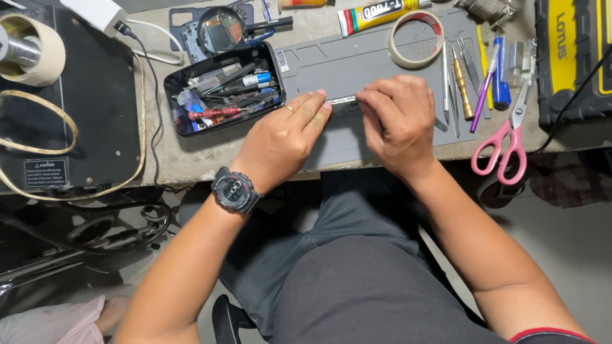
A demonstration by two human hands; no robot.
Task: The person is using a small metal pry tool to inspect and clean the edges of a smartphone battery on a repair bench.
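Head view, looking down on worktop (191,156). Most of the small metal part (342,100) is hidden under fingertips; only a short silvery strip shows betw. the two hands, so its exact type can't be made out. Left hand (287,137) w/ black wristwatch (234,190): fingers extended, tips pressing on part's left end. Right hand (398,121): fingers curled, pinching part's right end. Part lies flat on grey work mat (344,64), near mat centre, directly betw. both hands. Left of left hand, just beside: black tool tray (223,89), contents jumbled, hard to itemise. Right of right hand: tweezers and small tools (462,83), pink scissors (503,143). Tape roll (416,38) sits on mat beyond the hands. Glue tube (376,14) is cut off at top edge.
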